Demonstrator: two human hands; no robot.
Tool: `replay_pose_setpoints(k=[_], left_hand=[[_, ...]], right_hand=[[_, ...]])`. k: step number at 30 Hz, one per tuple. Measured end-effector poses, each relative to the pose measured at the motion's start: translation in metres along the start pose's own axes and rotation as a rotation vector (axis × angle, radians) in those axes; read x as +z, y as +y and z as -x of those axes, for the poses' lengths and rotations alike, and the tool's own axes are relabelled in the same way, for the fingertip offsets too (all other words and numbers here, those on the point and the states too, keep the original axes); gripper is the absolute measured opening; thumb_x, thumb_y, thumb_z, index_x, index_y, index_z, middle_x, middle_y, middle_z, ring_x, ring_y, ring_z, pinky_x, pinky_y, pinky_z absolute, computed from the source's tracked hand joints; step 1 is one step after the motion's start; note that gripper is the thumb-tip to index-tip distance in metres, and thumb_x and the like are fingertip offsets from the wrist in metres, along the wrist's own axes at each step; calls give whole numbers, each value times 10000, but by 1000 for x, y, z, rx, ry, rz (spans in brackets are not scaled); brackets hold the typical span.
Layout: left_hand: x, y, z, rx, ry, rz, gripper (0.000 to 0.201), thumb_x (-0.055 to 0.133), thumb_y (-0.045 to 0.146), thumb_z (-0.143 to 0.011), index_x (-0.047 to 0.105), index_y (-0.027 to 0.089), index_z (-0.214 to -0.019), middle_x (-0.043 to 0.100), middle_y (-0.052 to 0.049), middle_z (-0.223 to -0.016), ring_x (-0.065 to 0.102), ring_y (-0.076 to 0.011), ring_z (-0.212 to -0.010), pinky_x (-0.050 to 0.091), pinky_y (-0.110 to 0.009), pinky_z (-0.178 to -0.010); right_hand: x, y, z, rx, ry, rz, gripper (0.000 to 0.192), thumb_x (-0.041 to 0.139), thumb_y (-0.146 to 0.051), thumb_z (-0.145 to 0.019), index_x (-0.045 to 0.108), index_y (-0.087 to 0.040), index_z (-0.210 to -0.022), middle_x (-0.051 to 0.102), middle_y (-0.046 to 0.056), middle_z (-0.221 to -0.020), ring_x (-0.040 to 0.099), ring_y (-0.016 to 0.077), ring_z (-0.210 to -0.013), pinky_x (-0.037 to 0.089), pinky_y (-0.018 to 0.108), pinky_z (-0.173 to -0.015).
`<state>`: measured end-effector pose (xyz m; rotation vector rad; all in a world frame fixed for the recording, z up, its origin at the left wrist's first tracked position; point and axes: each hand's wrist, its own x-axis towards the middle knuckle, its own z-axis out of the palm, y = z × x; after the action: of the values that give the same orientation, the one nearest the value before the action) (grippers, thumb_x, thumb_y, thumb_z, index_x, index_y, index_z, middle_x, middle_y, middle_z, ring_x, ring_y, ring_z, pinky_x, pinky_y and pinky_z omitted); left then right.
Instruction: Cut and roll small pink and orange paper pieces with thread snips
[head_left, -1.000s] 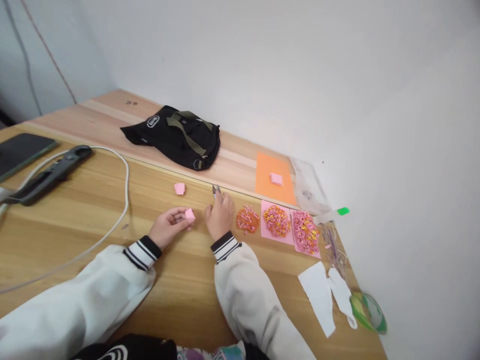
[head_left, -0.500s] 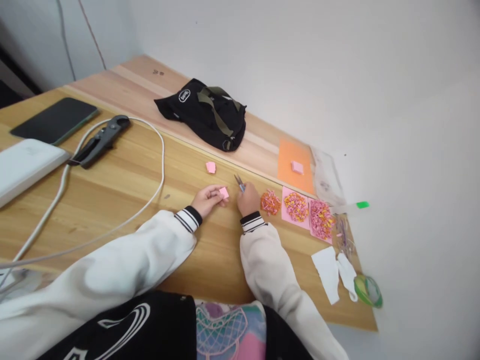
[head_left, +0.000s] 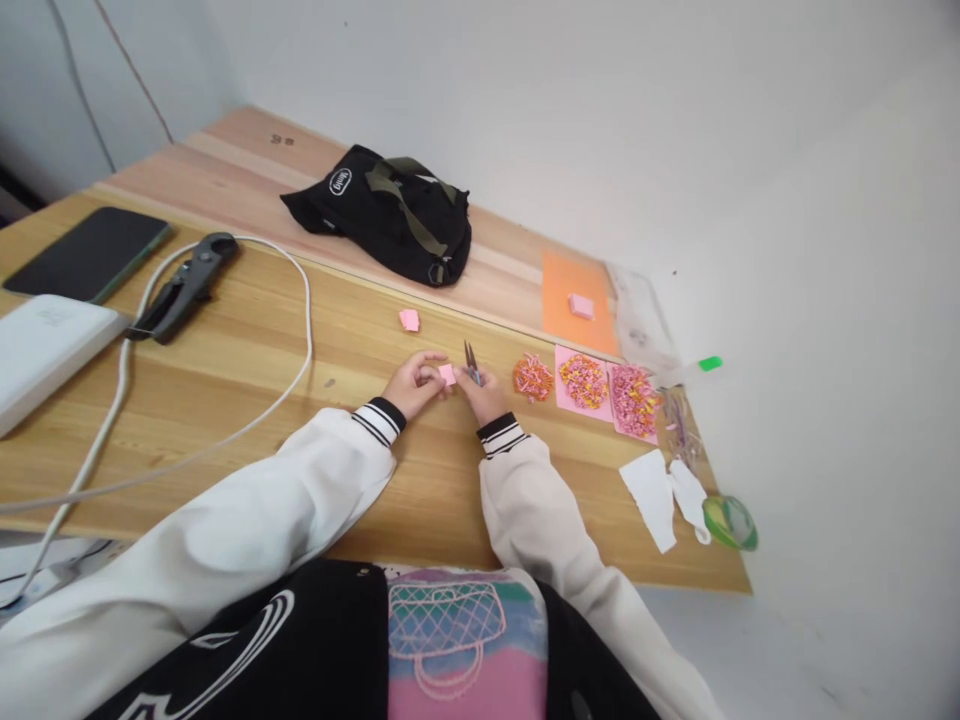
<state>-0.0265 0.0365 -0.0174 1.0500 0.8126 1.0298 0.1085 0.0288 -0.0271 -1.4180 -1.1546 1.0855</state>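
Observation:
My left hand (head_left: 417, 385) is closed, pinching a small pink paper square (head_left: 447, 375) between thumb and fingers. Just to its right, my right hand (head_left: 487, 393) is wrapped round a pair of small scissors (head_left: 471, 362), whose pointed metal blades stick up away from me. The right fingertips are close by the edge of the pink square; whether they touch it I cannot tell. Beyond the left hand, a few more pink paper pieces (head_left: 409, 320) lie on the table. A heap of small orange and pink pieces (head_left: 533, 377) sits right of my right hand.
Two more heaps, one yellow-pink (head_left: 584, 382) and one mostly pink (head_left: 634, 397), lie on pink sheets. Behind them is an orange sheet (head_left: 559, 290) bearing a pink stack (head_left: 581, 306). A black bag (head_left: 405, 225), white cable (head_left: 309, 320), phone (head_left: 90, 252) and green tape roll (head_left: 731, 523) surround the area.
My right hand has moved left with the scissors, closing the gap to the pink square in my left hand. The camera view has shifted slightly.

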Motion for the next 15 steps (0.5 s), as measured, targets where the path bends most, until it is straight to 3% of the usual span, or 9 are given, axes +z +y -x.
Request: replay_pose_setpoints(k=[7, 15], left_hand=[[0, -7, 1, 38, -7, -135, 360, 633, 178, -615, 503, 122, -946, 616, 40, -529, 590, -109, -529, 438, -226, -579], [2, -6, 2, 13, -11, -224, 205, 641, 306, -663, 559, 124, -712, 645, -27, -638, 587, -115, -582, 454, -239, -583]], right_hand=[[-6, -5, 5, -30, -24, 40, 190, 589, -345, -626, 557, -157, -626, 524, -37, -540, 447, 88, -500, 381, 224, -528], [-7, -3, 8, -56, -63, -6, 236, 584, -394, -659, 548, -162, -675, 540, -24, -561, 460, 94, -503, 386, 225, -515]])
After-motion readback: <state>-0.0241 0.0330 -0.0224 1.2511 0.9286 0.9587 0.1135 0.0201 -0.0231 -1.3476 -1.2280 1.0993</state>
